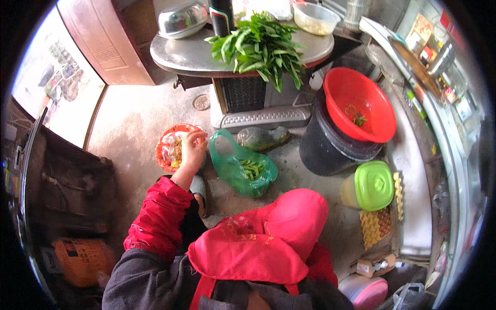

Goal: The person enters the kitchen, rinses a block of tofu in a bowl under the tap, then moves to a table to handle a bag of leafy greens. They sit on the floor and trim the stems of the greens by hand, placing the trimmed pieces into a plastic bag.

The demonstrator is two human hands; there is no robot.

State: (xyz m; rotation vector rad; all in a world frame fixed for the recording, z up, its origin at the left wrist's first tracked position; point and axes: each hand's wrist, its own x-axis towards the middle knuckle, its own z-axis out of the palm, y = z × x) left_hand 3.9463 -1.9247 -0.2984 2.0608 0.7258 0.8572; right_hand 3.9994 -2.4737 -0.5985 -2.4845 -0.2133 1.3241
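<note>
My left hand (192,151) is over the right part of a small bin with an orange-red bag liner (160,152), which holds plastic and scraps. Its fingers are bent; whether anything is between them is not clear. My right hand is out of view. On the floor in front of me lies an opened green plastic bag (226,170) with green leaves (252,169) inside. A large bunch of leafy greens (261,48) rests on the metal-topped table, its leaves hanging over the near edge. A red plastic basin (374,104) with a few plant scraps sits tilted on a black bucket (319,143).
A dark, full plastic bag (263,138) lies by the table's foot (267,118). To the right stand a container with a green lid (374,186) and egg trays (374,228). A metal bowl (182,19) and a clear plastic bowl (316,19) are on the table.
</note>
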